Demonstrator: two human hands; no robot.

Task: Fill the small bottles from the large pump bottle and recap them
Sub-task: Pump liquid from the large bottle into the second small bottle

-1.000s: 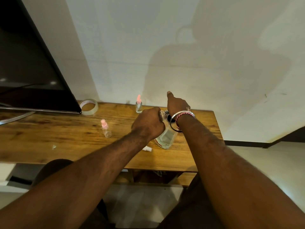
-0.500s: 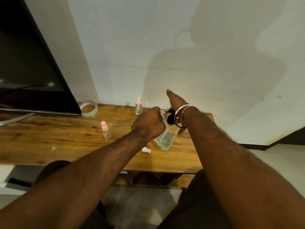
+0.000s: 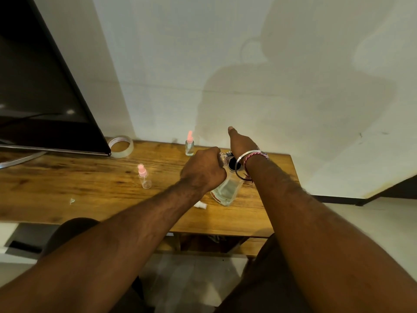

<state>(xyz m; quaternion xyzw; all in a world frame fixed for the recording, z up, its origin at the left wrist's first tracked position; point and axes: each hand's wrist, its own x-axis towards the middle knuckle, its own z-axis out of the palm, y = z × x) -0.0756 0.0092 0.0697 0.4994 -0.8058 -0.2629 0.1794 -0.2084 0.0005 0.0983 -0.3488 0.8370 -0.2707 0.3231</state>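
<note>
The large clear pump bottle (image 3: 226,191), part full of pale liquid, stands on the wooden table (image 3: 90,188) right of centre. My left hand (image 3: 204,169) grips a small clear bottle (image 3: 221,157) held against the pump's black top (image 3: 232,165). My right hand (image 3: 242,144) rests over the pump head with the thumb stretched forward; its fingers are hidden. Two small bottles with pink spray caps stand apart: one at the back (image 3: 189,146), one further left (image 3: 144,177). A white cap (image 3: 200,205) lies in front of the pump bottle.
A dark monitor (image 3: 45,91) on a curved metal stand fills the table's left back. A roll of clear tape (image 3: 121,146) lies beside it. The wall runs close behind the table. The table's right edge is just past my right wrist.
Both hands stay at the pump bottle. My right hand has tilted a little more upright over the pump head; the left fist has barely moved.
</note>
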